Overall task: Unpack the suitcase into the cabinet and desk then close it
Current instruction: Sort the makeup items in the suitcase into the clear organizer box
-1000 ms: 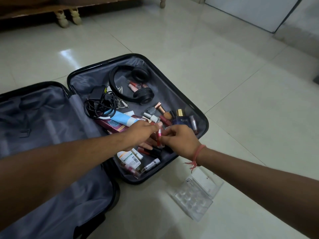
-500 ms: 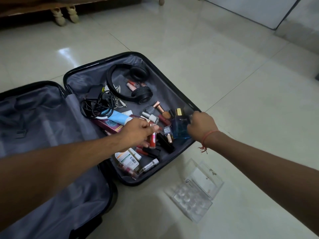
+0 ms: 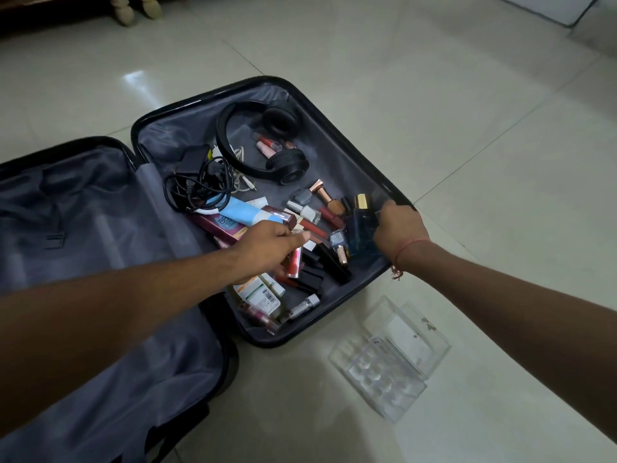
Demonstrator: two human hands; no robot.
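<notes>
A black suitcase (image 3: 187,106) lies open on the tiled floor. Its right half holds black headphones (image 3: 230,128), tangled cables (image 3: 200,185), a blue and white tube (image 3: 240,212), a blue perfume bottle (image 3: 360,228) and several lipsticks and small bottles. My left hand (image 3: 267,242) hovers over the cosmetics, fingers pinched on a red lip gloss tube (image 3: 295,260). My right hand (image 3: 399,228) is curled at the suitcase's right rim, right beside the perfume bottle; what lies under its fingers is hidden.
The suitcase's left half (image 3: 83,212) shows only grey lining. A clear plastic organiser (image 3: 387,362) sits on the floor just right of the suitcase's near corner. Wooden furniture legs (image 3: 125,11) stand at the far left. Open tiled floor stretches to the right.
One second ago both hands met over the red lip gloss. My right hand has since let go and moved right to the rim by the perfume bottle. My left hand kept the tube.
</notes>
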